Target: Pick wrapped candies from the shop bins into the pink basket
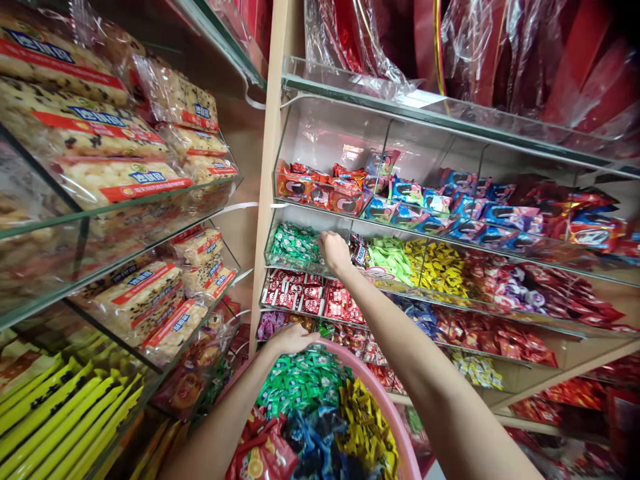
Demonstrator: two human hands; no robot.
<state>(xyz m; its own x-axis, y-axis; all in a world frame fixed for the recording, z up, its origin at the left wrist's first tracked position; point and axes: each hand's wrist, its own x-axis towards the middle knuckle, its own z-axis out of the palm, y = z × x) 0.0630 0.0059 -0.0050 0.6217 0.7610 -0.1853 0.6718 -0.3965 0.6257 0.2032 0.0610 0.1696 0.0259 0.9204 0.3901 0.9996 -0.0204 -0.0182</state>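
A round pink tub [395,417] stands below me, holding green-wrapped candies [300,383], yellow-wrapped candies [367,427], dark blue packets [315,437] and red packets with an orange printed on them [260,450]. My left hand [293,339] grips the tub's far rim, its fingers partly hidden. Over the shelf bin's right side, my right hand [334,253] is closed in a fist beside a pile of green-wrapped candies [295,243]. Whatever lies inside that fist, if anything, does not show. Just right of it are dark brown-wrapped bars [359,250] and light green packets [390,259].
Glass-fronted shelves [450,230] of wrapped sweets rise ahead, divided by clear panels. On the left, glass shelves hold packaged puffed-rice bars [125,180], with yellow packets [75,413] lower down. A wooden upright [270,133] separates the two units. Red bags [475,47] hang or stand above.
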